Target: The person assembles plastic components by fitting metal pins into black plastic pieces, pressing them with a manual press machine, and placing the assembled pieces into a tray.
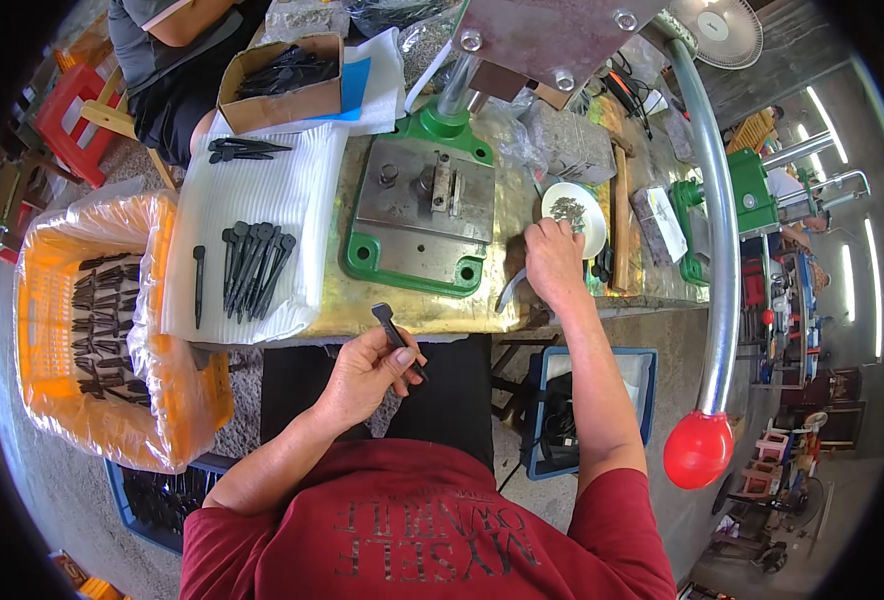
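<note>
My left hand (pixel 367 365) is closed round a slim black piece with a wide flat head (pixel 386 318), held tilted in front of the table edge. My right hand (pixel 557 262) reaches to the near side of a white bowl (pixel 594 232), its fingertips bunched beside the small dark metal pieces (pixel 568 210) inside. Whatever those fingertips pinch is hidden. Between and beyond the hands stands a green-based press (pixel 362 252) with a steel plate and a small fixture (pixel 448 188). More black pieces (pixel 258 262) like the held one lie on white foam sheeting (pixel 307 285) at the left.
A cardboard box (pixel 280 112) of black parts sits behind the foam. An orange lined crate (pixel 172 400) stands at the left, a blue crate (pixel 534 420) below the table. The press's long lever with a red ball (pixel 698 450) hangs at the right. Another person (pixel 177 75) sits far left.
</note>
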A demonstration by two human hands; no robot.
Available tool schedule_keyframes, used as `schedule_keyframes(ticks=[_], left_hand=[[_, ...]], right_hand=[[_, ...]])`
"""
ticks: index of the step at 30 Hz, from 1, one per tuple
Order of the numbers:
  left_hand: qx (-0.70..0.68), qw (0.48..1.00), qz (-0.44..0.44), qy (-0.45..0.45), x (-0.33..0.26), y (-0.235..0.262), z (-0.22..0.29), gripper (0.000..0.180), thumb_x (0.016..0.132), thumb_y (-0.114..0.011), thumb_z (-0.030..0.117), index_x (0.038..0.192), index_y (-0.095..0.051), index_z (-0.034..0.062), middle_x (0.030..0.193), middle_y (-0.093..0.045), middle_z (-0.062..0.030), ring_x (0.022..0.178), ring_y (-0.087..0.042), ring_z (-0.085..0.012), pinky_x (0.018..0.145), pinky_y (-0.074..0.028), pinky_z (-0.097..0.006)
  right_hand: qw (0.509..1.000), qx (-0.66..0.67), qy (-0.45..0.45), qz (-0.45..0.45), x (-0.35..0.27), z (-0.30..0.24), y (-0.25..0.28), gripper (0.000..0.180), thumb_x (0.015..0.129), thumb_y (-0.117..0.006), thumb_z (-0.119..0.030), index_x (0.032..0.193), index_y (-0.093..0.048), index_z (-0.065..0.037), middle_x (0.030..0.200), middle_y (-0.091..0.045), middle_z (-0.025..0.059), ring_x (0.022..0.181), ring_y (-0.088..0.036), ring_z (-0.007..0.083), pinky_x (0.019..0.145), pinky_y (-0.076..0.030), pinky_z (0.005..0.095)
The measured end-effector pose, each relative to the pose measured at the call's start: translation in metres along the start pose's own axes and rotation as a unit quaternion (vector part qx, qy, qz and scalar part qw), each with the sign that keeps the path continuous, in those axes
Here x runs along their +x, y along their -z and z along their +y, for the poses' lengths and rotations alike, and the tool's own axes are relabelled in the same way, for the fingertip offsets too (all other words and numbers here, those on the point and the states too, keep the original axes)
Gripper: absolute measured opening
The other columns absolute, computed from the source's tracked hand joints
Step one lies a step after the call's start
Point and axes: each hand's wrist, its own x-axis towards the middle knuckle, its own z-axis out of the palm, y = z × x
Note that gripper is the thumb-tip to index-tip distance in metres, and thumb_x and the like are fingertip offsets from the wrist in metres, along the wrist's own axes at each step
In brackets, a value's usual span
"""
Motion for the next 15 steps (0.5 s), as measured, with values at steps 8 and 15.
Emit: schedule_keyframes(ticks=[8,15], left_hand=[[0.011,1.0,-0.001,0.018,-0.001,-0.003,0.004,0.01,0.084,-0.045,0.01,0.088,-0.048,0.0017,0.078,-0.054,-0.0052,0.062,-0.054,-0.0089,0.048,-0.043,-0.018],[0.012,1.0,0.001,0.013,-0.004,0.0,0.003,0.01,0.084,-0.046,0.012,0.088,-0.048,0.0021,0.078,-0.054,-0.0052,0.061,-0.053,-0.0085,0.048,-0.043,-0.018]], right_hand=[[0.996,-0.042,0.043,-0.062,0.002,-0.002,0.002,0.011,0.066,-0.045,-0.005,0.076,-0.051,-0.003,0.078,-0.049,0.0098,0.08,-0.046,0.0237,0.067,-0.031,0.0379],[0.966,0.247,-0.057,0.05,-0.005,0.0,0.002,0.006,0.076,-0.043,-0.001,0.082,-0.044,-0.002,0.079,-0.049,0.0106,0.068,-0.05,0.0241,0.06,-0.04,0.034]])
